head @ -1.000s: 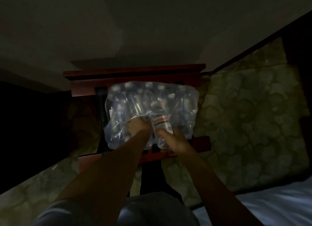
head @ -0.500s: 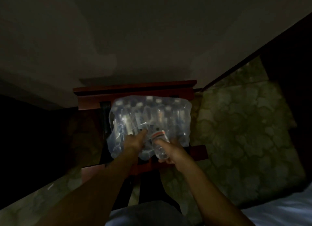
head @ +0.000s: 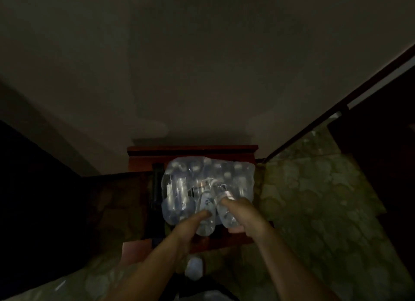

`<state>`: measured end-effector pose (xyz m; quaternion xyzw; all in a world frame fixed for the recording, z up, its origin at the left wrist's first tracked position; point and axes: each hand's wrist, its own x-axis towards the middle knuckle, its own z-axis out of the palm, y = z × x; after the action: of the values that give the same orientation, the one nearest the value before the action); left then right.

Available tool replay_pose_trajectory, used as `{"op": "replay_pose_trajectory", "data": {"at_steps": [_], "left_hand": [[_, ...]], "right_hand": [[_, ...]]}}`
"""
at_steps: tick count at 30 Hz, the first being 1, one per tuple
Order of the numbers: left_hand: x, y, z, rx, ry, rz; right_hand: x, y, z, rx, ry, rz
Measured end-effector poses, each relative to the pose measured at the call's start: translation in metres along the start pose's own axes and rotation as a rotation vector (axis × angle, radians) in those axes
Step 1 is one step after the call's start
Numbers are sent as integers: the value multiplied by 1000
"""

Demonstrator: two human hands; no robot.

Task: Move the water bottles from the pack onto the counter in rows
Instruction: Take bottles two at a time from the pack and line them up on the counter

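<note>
Plastic pack (head: 208, 179); two bottles (head: 225, 213) out, one per hand (head: 244, 217).

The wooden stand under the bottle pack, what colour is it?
Dark reddish-brown wooden stand, seen in the head view.

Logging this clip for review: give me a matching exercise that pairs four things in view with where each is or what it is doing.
Things:
1. left hand
2. right hand
3. shrink-wrapped pack
4. patterned floor

States:
A. sits on the reddish wooden stand
B. grips the bottle with the red-banded label
C. spreads out to the right of the stand
D. closes around the bottle nearer the pack's middle

Pairs: 1-D, 2-B, 3-A, 4-C
</note>
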<state>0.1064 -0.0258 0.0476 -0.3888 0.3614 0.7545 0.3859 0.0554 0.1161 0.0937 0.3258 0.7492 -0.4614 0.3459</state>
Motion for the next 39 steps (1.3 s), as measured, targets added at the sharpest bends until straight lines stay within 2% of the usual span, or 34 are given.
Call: {"op": "replay_pose_trajectory", "data": {"at_steps": [7, 10, 13, 16, 18, 21, 25, 28, 32, 37, 39], "left_hand": [[-44, -38, -11, 5, -41, 64], [-62, -57, -11, -104, -87, 113], [-82, -75, -7, -195, -87, 190], [-109, -80, -6, -234, -53, 384], [-138, -75, -9, -139, -111, 517], [-190, -63, -14, 61, -139, 677], [-236, -51, -18, 149, 18, 907], [-263, -45, -31, 144, 110, 996], [-296, -39, -56, 175, 169, 1106], [-345, -21, -88, 211, 245, 1251], [-370, -14, -103, 231, 272, 1305]], "right_hand": [[-42, 1, 11, -460, 116, -329], [-63, 10, 17, -440, 97, -515], [-89, 22, 19, -453, 154, -698], [-117, 36, 23, -386, 239, -844], [-135, 41, 30, -293, 236, -900], [-164, 38, 43, -117, 153, -997], [-199, 19, 60, 24, 34, -1101], [-226, 2, 71, 98, -185, -1082], [-258, -21, 81, 28, -431, -1146], [-308, -49, 110, -62, -490, -1171], [-331, -61, 125, -30, -577, -1189]]}}
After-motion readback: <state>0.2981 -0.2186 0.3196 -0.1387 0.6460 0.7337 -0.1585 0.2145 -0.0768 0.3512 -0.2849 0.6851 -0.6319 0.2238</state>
